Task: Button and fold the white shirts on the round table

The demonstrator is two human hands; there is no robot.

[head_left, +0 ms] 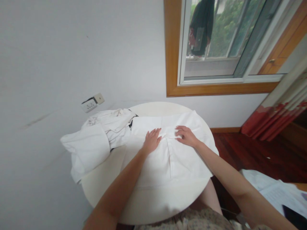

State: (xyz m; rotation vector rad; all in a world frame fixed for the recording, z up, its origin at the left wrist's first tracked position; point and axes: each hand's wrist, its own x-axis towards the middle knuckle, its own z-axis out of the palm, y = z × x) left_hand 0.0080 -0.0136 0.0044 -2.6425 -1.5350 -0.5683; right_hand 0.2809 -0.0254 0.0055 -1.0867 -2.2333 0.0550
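A white cloth garment (153, 169) lies spread on a round white table (148, 212), with a vertical seam or pleat down its middle and a crosswise fold under my hands. My left hand (152, 141) rests flat on the cloth left of the seam, fingers stretched out. To the right of the seam, my right hand (187, 136) touches the same garment with fingers bent and thumb apart from them. A heap of more white cloth (88, 147), with some black showing at its edge, sits at the table's left side and hangs over the rim.
Behind the table is a white wall with a socket (89, 104). A wood-framed window (174, 48) is at upper right, with a dark garment (202, 28) hanging beyond it. A red and cream curtain (271, 121) hangs at right. Papers (268, 188) lie at lower right.
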